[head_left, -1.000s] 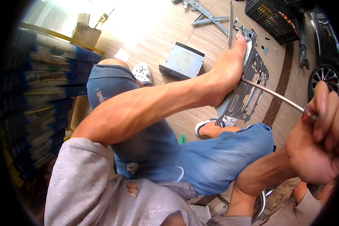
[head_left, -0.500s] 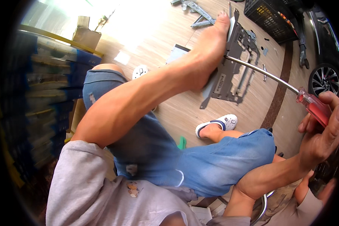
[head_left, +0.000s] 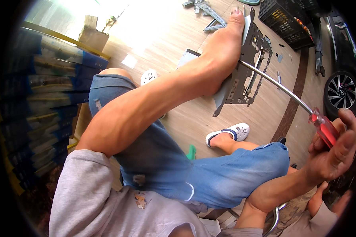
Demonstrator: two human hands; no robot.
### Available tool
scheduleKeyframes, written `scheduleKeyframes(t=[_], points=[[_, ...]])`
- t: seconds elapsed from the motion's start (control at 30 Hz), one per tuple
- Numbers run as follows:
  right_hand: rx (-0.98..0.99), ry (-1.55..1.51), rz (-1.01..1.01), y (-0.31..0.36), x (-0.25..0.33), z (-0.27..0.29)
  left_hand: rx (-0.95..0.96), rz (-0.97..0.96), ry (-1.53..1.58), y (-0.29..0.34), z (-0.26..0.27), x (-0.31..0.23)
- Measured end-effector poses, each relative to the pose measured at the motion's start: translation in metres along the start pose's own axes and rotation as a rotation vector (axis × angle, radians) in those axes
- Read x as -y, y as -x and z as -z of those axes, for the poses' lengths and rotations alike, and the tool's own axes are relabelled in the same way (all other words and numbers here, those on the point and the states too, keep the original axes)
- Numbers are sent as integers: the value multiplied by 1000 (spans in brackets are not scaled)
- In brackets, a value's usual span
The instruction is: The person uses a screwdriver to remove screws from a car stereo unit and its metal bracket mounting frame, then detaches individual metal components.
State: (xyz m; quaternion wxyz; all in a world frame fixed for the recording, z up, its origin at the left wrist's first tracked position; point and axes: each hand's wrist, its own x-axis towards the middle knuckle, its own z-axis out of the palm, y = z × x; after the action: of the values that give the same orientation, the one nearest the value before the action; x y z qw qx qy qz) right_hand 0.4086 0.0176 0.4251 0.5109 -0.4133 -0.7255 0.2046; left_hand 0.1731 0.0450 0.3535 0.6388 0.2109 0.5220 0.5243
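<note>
My left hand [head_left: 224,45] grips a flat grey sheet-metal frame [head_left: 238,75] by its left edge and holds it up above the floor. The frame has cut-outs, angled end tabs, a rail on its right side and a small label. My right hand [head_left: 333,152] is closed around the red see-through handle of a screwdriver [head_left: 323,128]. Its long steel shank slants up and left to the frame, and the tip meets the frame's face close to my left palm. The exact spot under the tip cannot be made out. The left fingers behind the frame are hidden.
Metal linkage arms [head_left: 213,17] lie on the floor beyond the frame. A black crate [head_left: 283,21] stands at the far right, near a car wheel [head_left: 341,90]. Stacked blue boxes [head_left: 51,85] line the left. Another person [head_left: 292,215] sits close at the lower right.
The frame has shifted slightly and turned, so its rail side shows differently. My right hand and the screwdriver handle have moved down; the tip stays at the frame.
</note>
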Motion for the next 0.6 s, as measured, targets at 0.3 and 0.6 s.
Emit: scheduleKeyframes(t=[0.3,0.6], points=[[101,-127,74,-3,-9,12,-6,-66,31,-5,-3,0],[89,52,323,-4,-5,-2,34,-90,10,-6,-3,2]])
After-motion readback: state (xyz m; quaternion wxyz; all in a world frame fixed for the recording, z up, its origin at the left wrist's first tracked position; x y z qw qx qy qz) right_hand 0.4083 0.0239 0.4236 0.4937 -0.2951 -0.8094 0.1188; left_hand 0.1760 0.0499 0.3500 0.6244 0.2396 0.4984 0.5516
